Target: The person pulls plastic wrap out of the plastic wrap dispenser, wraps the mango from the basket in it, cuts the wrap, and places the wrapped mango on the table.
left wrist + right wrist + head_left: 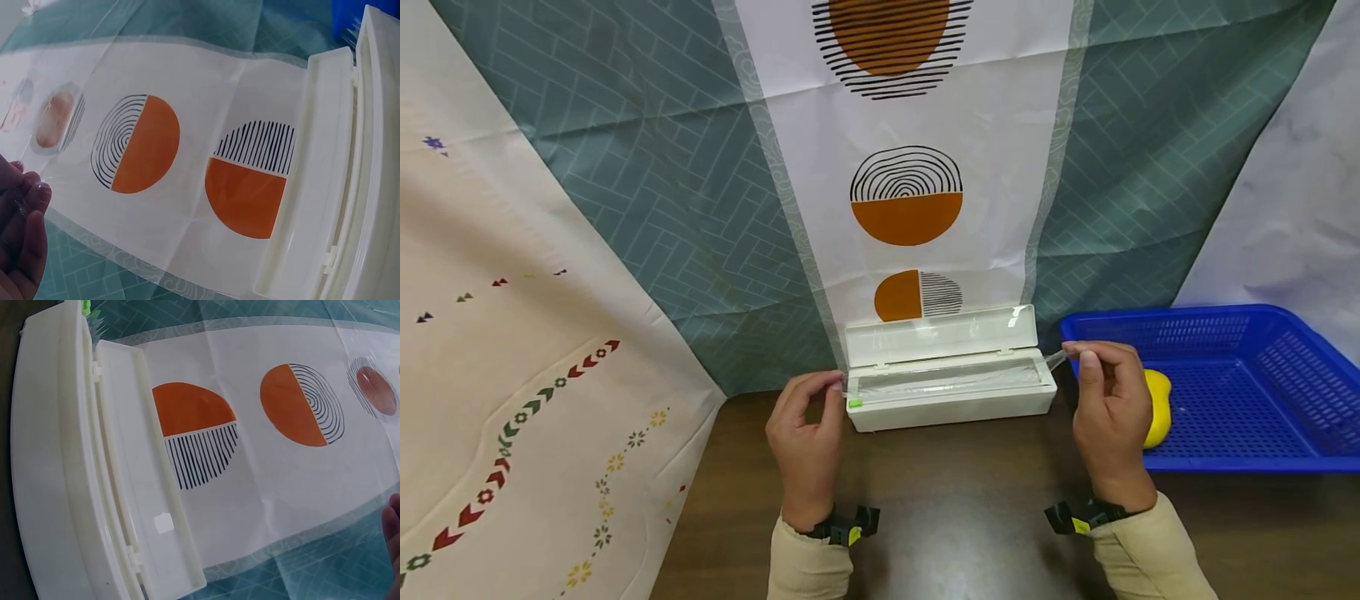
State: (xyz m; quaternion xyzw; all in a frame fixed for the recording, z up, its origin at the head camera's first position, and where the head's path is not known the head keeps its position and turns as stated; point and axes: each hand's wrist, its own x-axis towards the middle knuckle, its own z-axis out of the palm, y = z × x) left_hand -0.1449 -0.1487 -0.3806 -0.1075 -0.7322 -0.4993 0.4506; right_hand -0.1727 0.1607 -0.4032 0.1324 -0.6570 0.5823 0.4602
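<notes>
A white cling film dispenser (955, 408) lies lengthwise on the table, its lid (940, 337) tipped back. Clear cling film (1056, 360) is stretched across the top of the box and out past both ends. My left hand (808, 446) pinches one corner of the film between thumb and fingers, just off the box's left end. At the other end, my right hand (1108, 417) pinches the opposite corner. A green slider (855, 403) sits at the box's front left. In the left wrist view, film shows at the fingertips (42, 190); the right wrist view catches only a hand's edge.
To the right stands a blue plastic basket (1225, 462) with perforated walls. A yellow rounded object (1159, 408) lies in it, partly hidden behind my right hand. A patterned cloth (700, 208) hangs directly behind the dispenser. The brown table (955, 500) spreads out in front.
</notes>
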